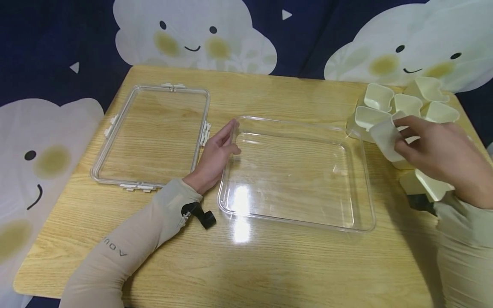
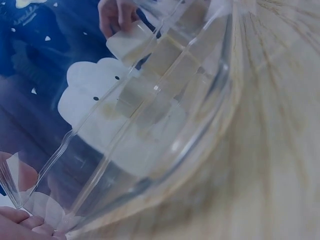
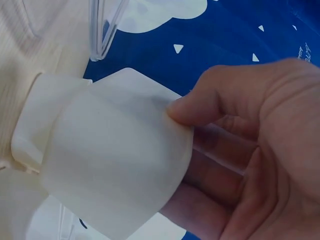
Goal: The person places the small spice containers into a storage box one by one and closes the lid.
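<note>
A clear rectangular plastic box [image 1: 289,184] stands on the table, its open side up. My left hand [image 1: 215,156] grips its left wall, thumb over the rim and fingers along the outside. At the right, my right hand [image 1: 443,149] holds a small cream plastic cup [image 1: 385,137] tilted, just past the box's right wall. In the right wrist view, the thumb presses one side of this cup [image 3: 115,150], with fingers curled behind it. Several matching cups [image 1: 379,96] stand grouped below and behind that hand, partly hidden by it.
A clear lid [image 1: 154,132] with white latches lies flat at the left. One more cream cup [image 1: 433,186] sits near my right wrist. The wooden table [image 1: 269,269] ends at a dark blue cloth [image 1: 304,38] printed with white clouds.
</note>
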`<state>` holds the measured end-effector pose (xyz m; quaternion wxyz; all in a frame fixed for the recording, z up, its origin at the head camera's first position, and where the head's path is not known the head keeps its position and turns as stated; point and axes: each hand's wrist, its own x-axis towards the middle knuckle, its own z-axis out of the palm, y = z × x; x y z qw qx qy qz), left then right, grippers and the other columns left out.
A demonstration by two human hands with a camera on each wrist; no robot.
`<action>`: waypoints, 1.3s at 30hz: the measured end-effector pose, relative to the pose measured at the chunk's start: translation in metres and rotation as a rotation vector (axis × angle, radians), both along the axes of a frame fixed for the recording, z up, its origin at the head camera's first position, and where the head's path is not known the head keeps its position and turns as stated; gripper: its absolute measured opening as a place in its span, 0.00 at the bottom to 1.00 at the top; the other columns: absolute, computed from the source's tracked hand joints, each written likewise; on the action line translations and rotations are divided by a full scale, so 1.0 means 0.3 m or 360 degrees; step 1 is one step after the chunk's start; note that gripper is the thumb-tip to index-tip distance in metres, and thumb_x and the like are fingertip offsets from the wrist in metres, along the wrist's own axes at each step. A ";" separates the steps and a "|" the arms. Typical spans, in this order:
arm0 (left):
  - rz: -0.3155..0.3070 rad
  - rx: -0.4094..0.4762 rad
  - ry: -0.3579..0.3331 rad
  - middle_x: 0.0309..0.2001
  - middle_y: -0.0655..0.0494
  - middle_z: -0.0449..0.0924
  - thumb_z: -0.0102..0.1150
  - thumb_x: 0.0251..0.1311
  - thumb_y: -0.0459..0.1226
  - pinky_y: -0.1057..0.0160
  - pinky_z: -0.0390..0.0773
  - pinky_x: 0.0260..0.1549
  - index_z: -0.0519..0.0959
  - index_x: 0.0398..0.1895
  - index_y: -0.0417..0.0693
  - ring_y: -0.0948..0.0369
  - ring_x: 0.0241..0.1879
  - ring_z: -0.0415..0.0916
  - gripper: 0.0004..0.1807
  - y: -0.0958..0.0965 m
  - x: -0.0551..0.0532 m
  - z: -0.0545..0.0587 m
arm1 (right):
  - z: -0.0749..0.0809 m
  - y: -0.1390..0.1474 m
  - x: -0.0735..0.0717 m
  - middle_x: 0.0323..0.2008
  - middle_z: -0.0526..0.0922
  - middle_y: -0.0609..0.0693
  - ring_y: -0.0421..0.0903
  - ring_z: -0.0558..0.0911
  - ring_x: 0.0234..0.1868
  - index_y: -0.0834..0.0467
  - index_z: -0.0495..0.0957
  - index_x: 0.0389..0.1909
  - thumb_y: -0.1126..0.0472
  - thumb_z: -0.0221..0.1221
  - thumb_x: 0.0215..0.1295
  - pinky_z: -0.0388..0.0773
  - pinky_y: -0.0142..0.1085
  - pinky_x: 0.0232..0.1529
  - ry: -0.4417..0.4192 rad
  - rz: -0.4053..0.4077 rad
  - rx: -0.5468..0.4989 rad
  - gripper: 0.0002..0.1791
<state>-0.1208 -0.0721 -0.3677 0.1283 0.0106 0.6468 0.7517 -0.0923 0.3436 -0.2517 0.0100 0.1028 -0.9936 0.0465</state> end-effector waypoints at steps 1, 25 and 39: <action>0.0001 -0.0001 -0.0002 0.84 0.61 0.53 0.51 0.58 0.24 0.68 0.54 0.82 0.54 0.83 0.53 0.66 0.83 0.49 0.47 0.000 0.001 0.001 | 0.003 0.002 0.002 0.42 0.88 0.72 0.65 0.88 0.34 0.67 0.74 0.60 0.64 0.60 0.66 0.68 0.32 0.20 0.0011 0.0004 -0.0004 0.22; -0.0012 -0.0001 0.0005 0.84 0.61 0.52 0.51 0.58 0.24 0.68 0.54 0.82 0.54 0.83 0.53 0.66 0.83 0.48 0.47 0.000 0.003 0.003 | 0.039 -0.038 0.053 0.31 0.89 0.68 0.64 0.89 0.29 0.64 0.79 0.57 0.68 0.63 0.60 0.72 0.37 0.17 0.0253 0.0182 0.0005 0.22; 0.0001 -0.0059 0.0063 0.84 0.61 0.54 0.49 0.59 0.25 0.67 0.52 0.83 0.53 0.83 0.52 0.65 0.84 0.48 0.45 0.001 0.004 -0.001 | 0.050 -0.093 0.097 0.35 0.91 0.63 0.58 0.89 0.26 0.61 0.80 0.59 0.71 0.67 0.56 0.76 0.36 0.18 0.0215 0.0380 -0.0044 0.26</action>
